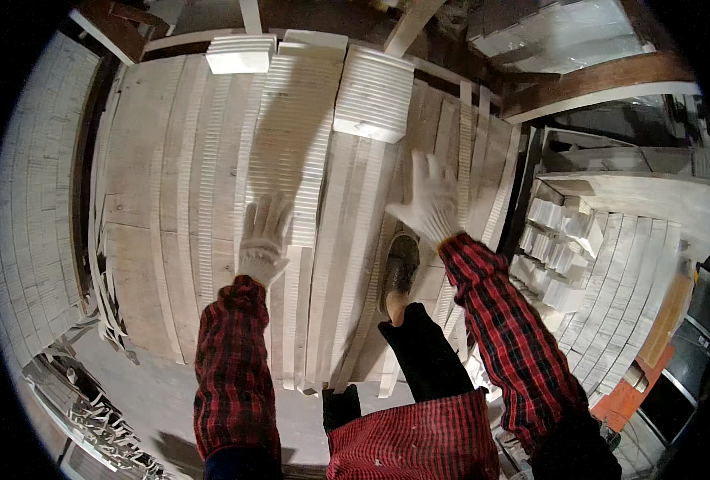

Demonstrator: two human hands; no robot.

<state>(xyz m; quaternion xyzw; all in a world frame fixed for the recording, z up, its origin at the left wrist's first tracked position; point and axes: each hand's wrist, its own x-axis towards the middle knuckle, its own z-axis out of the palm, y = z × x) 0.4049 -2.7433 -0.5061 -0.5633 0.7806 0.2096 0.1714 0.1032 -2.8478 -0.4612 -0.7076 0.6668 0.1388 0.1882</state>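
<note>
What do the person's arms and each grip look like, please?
The left grip and right grip wear whitish knitted gloves with ribbed cuffs. The left sleeve and right sleeve are red-and-black plaid, gathered at the wrists; dark cloth shows toward the elbows.

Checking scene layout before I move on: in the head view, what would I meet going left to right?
Stacked pale pieces at the far left → left gloved hand → right gloved hand → bundled white pieces.
</note>
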